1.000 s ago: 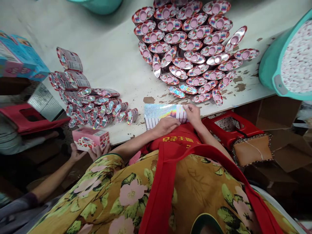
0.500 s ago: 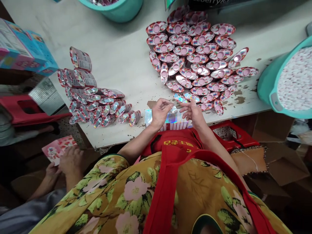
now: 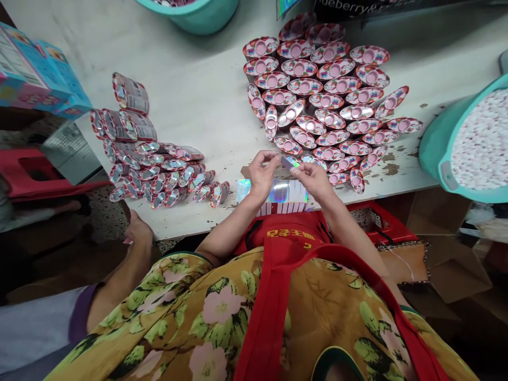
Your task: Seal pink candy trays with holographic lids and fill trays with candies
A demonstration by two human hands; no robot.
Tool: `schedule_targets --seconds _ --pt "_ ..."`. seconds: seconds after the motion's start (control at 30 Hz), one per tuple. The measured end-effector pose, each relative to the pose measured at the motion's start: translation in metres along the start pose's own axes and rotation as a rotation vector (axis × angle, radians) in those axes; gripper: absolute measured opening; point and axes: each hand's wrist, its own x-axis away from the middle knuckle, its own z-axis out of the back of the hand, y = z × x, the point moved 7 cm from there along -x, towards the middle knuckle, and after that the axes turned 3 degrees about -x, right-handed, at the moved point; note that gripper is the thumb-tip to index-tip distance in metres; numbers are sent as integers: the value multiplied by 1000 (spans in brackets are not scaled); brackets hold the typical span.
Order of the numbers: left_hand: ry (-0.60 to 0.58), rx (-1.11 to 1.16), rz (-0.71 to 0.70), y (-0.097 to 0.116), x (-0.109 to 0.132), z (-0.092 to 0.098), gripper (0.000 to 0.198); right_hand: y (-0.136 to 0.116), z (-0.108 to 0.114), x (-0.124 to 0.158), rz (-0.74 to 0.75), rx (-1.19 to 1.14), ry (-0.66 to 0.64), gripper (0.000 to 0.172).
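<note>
Just beyond the table's front edge, my left hand (image 3: 262, 173) pinches one end of a small greyish sticker (image 3: 288, 163). My right hand (image 3: 316, 182) has its thumb and fingertips closed on the other end, so the sticker is stretched between both hands. Below them, a shiny holographic sticker sheet (image 3: 280, 191) lies at the table edge against the red apron. Right behind my fingers stand two oval-topped containers with shiny tops, partly hidden. They adjoin a large group of upright oval containers (image 3: 305, 86) with pink round spots on top.
More such containers with shiny ends lie stacked at left (image 3: 172, 180). A teal bucket of small white pieces (image 3: 440, 153) stands at right, another teal tub (image 3: 206, 16) at the back. Blue-pink boxes (image 3: 35, 74) and a co-worker's hand (image 3: 138, 227) are at left.
My right hand's spread fingers have closed on the sticker. The co-worker's arm has shifted toward the table, and the pink strawberry-printed card in those hands is now almost wholly out of sight.
</note>
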Motion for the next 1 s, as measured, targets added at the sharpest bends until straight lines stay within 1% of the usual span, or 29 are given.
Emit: schedule_targets --seconds 0.1,0.2,0.3,0.37,0.43,0.53,0.6,0.63,0.67,0.7,0.73,0.8,0.83,0.87,0.9,0.93,1.0 --pt "113 -245 -76 5 -22 2 5 -13 12 -25 55 192 12 38" --pt "147 -420 -81 3 -39 -8 5 -26 22 -44 76 488 103 26" --pt "159 -541 -65 -3 -46 -20 7 -34 20 -51 21 747 189 20" --pt "155 -601 -60 -7 -49 -25 8 -37 16 -53 -22 863 218 21" --pt "155 -640 -91 -7 -56 -24 9 -41 16 -55 -59 931 240 24" --pt "155 -660 -206 -2 -65 -12 18 -42 23 -57 -128 961 247 34" --pt "134 -667 -277 0 -62 -1 20 -43 30 -50 -136 977 249 36" --pt "105 -680 -295 -1 -55 4 20 -44 32 -43 -111 989 257 35" --pt "49 -709 -300 -4 -46 6 22 -45 31 -33 -67 1000 267 35" --pt "-45 -756 -296 -10 -34 6 24 -44 29 -21 -11 1009 274 35" --pt "-169 -820 -284 -18 -19 2 27 -40 25 -7 48 1014 267 37" --pt "-443 -961 -246 -35 11 -7 30 -27 9 19 161 1012 187 37" --pt "-558 -1016 -224 -42 23 -11 29 -18 0 31 211 1012 135 35" --pt "-642 -1049 -207 -46 32 -12 26 -9 -8 40 253 1019 91 33" --pt "-693 -1062 -198 -47 38 -13 22 0 -15 47 289 1033 65 31" --pt "-719 -1059 -201 -45 40 -13 19 7 -19 51 310 1056 56 32" --pt "-735 -1032 -242 -35 41 -12 20 20 -21 51 294 1112 52 33"
